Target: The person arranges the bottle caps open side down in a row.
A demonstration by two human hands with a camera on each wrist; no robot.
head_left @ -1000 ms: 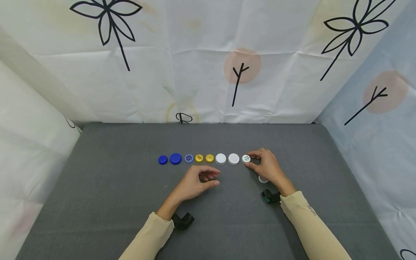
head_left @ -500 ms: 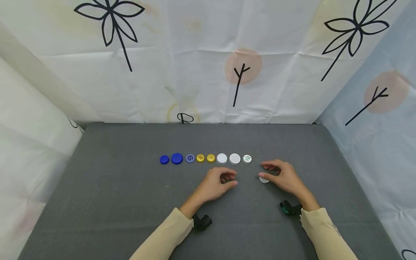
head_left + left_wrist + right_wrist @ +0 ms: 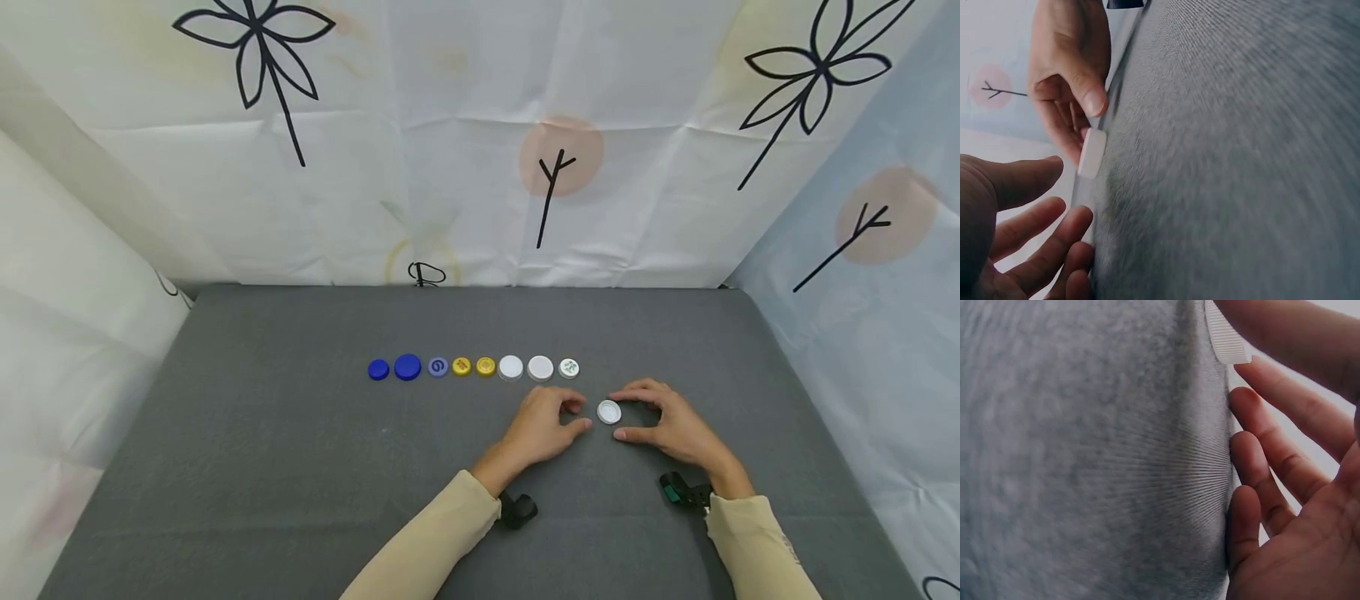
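Note:
A white bottle cap [image 3: 609, 412] with a raised rim lies by itself on the grey table, in front of the right end of a row of caps. My right hand [image 3: 671, 425] is around its right side, thumb and forefinger spread apart. In the right wrist view the cap's ridged side [image 3: 1225, 336] shows close to the thumb and forefinger. To the left of the cap, my left hand [image 3: 546, 425] hovers low with fingers loosely bent and nothing in them. The left wrist view has the cap [image 3: 1092, 153] standing between both hands.
The row runs from a small blue cap [image 3: 378, 369] and a larger blue cap [image 3: 407, 367] through a lilac cap [image 3: 438, 367], yellow caps [image 3: 485, 367] and white caps [image 3: 540, 368] to a white cap with green print [image 3: 569, 368]. Cloth walls [image 3: 450, 192] enclose the grey table [image 3: 262, 433].
My right hand has let go of the green-printed cap at the row's end and moved right and nearer, to the loose white cap. My left hand has shifted right.

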